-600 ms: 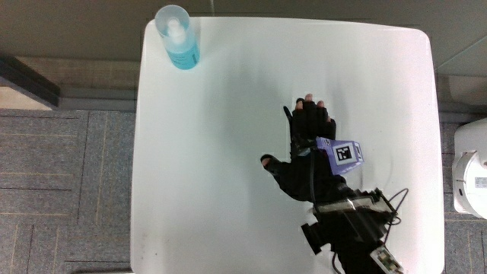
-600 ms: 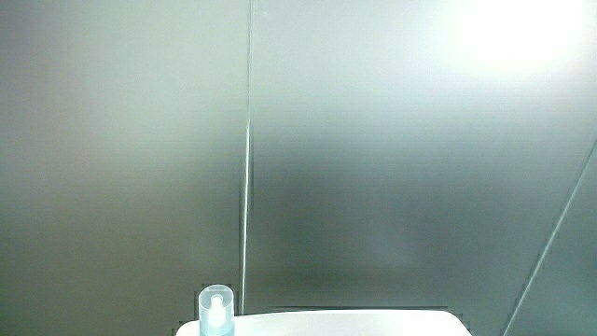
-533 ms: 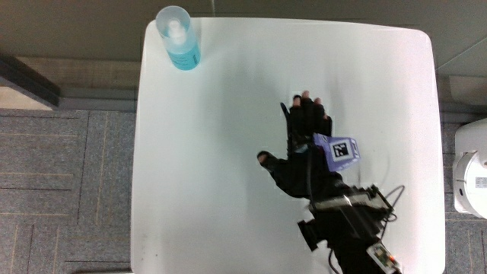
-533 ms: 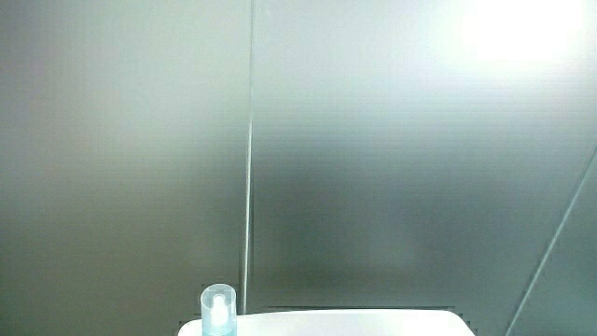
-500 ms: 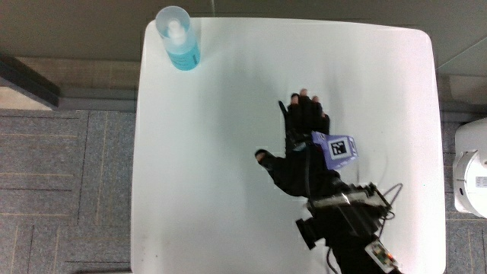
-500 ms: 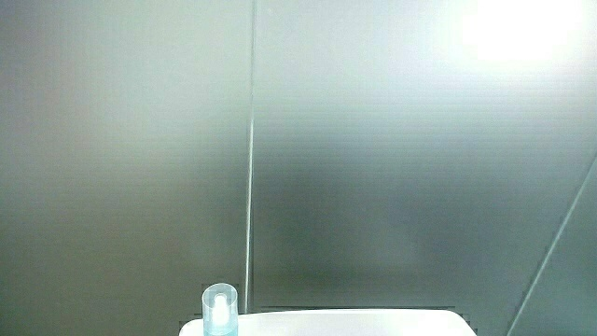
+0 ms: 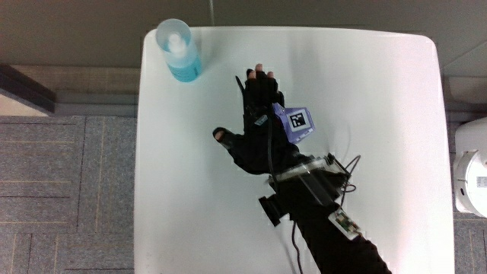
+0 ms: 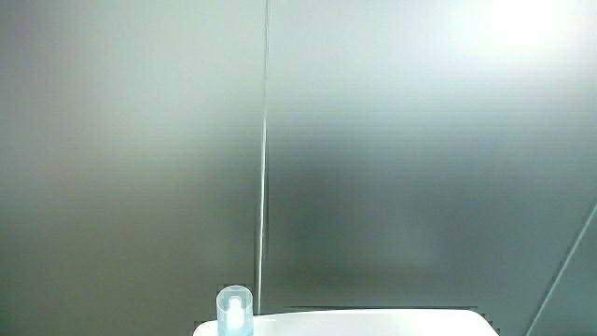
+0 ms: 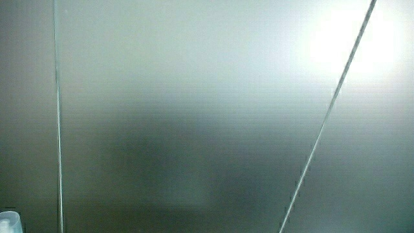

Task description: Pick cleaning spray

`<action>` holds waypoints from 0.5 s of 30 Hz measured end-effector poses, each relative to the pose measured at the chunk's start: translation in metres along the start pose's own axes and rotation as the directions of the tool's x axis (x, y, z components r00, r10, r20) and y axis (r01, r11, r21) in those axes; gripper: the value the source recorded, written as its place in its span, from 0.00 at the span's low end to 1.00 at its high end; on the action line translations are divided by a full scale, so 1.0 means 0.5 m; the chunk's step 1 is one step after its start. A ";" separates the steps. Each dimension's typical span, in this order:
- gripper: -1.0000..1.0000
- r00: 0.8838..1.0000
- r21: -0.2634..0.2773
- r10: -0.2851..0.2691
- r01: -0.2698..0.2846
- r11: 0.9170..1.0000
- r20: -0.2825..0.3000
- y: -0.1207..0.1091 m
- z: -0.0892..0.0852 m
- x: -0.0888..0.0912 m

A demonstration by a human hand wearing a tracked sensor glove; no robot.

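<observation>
One gloved hand (image 7: pixel 259 133) over the white table (image 7: pixel 380 137), roughly mid-table, palm down. Forearm (image 7: pixel 327 221) runs from the table edge nearest the person up toward the hand on a diagonal; a black strapped-on device with wires sits at the wrist. Patterned cube (image 7: pixel 297 122) on the back of the hand, purple sides, black-and-white marker face up. Fingers (image 7: pixel 260 80) extended and held close together, pointing toward the spray bottle's end of the table; thumb (image 7: pixel 222 135) splayed out to the side, well apart from the fingers. Nothing held. Whether the palm touches the tabletop cannot be told.

Cleaning spray bottle (image 7: pixel 177 49) stands at a table corner, the corner farthest from the person, close to both edges there. Upright: long axis vertical, cap end up. Main view looks almost straight down on it, so the clear round cap shows as a ring with the white nozzle inside and blue liquid in the body below. Which way the nozzle faces cannot be told. Bottle and fingertips are near but clearly apart, bare table between them.

Both side views show mostly a pale wall; the bottle's cap (image 8: pixel 234 310) rises above the table edge in a side view, and only a sliver of it (image 9: pixel 9 221) shows in a side view. Hand not seen in either.
</observation>
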 end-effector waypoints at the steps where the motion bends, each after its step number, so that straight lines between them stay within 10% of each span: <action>1: 0.50 0.999 0.003 0.044 -0.044 0.999 -0.020 0.007 -0.002 0.003; 2: 0.50 1.000 0.003 0.006 -0.006 1.000 0.026 0.014 0.000 0.013; 6: 0.50 0.986 0.034 0.097 -0.094 0.995 -0.134 0.034 0.001 0.020; 15: 0.50 0.973 0.038 0.052 -0.045 0.998 -0.224 0.068 0.009 0.025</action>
